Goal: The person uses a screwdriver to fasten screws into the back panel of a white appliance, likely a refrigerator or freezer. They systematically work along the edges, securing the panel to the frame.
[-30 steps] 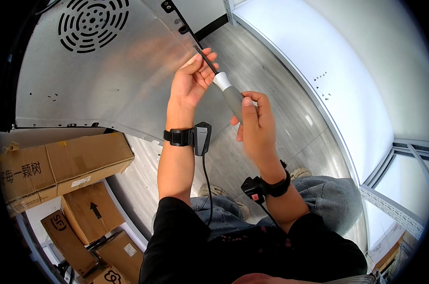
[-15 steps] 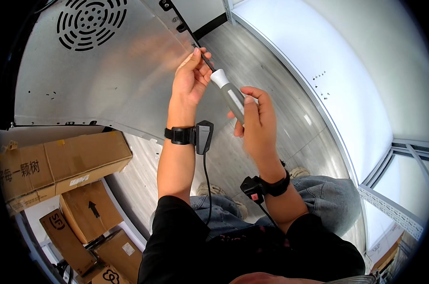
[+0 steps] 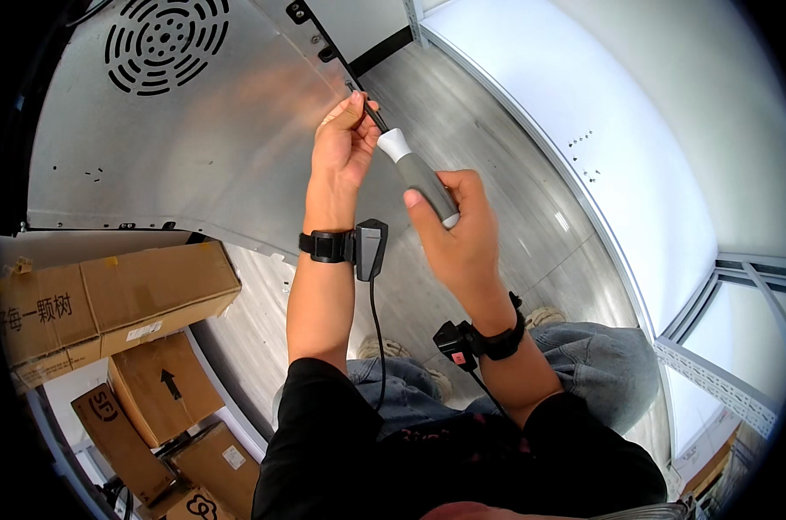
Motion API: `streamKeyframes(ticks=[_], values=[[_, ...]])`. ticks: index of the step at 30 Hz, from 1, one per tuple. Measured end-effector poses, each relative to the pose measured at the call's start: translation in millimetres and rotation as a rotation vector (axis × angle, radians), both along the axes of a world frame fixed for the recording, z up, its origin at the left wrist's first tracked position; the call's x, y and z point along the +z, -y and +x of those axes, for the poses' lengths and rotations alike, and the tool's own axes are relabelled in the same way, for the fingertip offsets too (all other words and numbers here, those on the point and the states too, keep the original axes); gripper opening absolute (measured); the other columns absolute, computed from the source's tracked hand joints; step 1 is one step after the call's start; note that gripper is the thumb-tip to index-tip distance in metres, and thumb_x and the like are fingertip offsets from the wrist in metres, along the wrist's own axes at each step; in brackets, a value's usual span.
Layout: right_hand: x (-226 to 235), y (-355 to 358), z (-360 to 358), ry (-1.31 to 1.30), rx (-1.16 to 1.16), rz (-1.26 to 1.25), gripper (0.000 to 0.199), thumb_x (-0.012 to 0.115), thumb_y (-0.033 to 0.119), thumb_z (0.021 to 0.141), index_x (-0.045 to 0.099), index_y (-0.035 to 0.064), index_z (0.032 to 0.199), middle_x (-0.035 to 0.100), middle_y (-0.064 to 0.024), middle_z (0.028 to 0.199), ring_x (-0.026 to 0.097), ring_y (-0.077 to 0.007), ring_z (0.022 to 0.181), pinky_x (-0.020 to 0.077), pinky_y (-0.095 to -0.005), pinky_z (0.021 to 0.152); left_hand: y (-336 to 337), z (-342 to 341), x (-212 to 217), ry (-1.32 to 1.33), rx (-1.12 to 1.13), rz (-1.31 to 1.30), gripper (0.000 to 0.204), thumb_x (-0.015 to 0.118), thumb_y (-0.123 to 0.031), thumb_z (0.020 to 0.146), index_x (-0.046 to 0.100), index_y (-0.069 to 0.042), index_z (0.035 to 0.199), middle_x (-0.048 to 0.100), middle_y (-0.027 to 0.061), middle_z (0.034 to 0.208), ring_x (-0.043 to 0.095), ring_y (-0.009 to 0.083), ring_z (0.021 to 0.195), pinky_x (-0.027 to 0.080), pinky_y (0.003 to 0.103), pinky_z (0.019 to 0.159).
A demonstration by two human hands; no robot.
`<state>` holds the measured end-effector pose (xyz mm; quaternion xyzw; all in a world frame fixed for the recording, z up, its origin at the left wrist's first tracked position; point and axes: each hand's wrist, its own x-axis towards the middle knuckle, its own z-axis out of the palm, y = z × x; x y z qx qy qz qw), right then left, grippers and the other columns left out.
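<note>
Screwdriver (image 3: 419,173), grey-and-white handle, points toward eleven o'clock at a black bracket (image 3: 336,54) on the metal panel (image 3: 193,165). Right hand (image 3: 462,238) closed around the handle to turn it; left hand (image 3: 345,143) pinches the shaft, steadying the tip.

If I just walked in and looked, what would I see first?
Two hands in the middle: the right hand grips a screwdriver with a grey and white handle, while the left hand pinches its dark shaft near the tip, against a big shiny metal panel. Brown cardboard boxes sit stacked at the lower left.
</note>
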<state>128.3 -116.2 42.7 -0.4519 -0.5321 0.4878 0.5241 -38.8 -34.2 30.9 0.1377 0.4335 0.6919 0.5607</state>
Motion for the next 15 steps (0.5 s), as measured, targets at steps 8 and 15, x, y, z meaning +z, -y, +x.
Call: streamKeyframes(ticks=[8, 15], values=[[15, -7, 19, -0.148, 0.211, -0.43, 0.034, 0.058, 0.035, 0.088, 0.053, 0.0013, 0.086, 0.052, -0.0004, 0.054, 0.045, -0.0045, 0.045, 0.0314, -0.0201, 0.042, 1, 0, -3, -0.021, -0.008, 0.029, 0.013, 0.063, -0.02, 0.086, 0.059, -0.007, 0.084, 0.063, 0.0041, 0.074, 0.057, 0.0068, 0.056, 0.049, 0.019, 0.051], [16, -5, 21, -0.229, 0.176, -0.471, 0.037, 0.057, 0.037, 0.088, 0.053, 0.0011, 0.084, 0.05, -0.0002, 0.052, 0.042, -0.0046, 0.042, 0.0306, -0.0201, 0.04, 4, 3, -4, -0.055, -0.006, 0.059, 0.017, 0.065, -0.023, 0.085, 0.059, -0.007, 0.083, 0.063, 0.0034, 0.074, 0.057, 0.0068, 0.056, 0.05, 0.019, 0.051]])
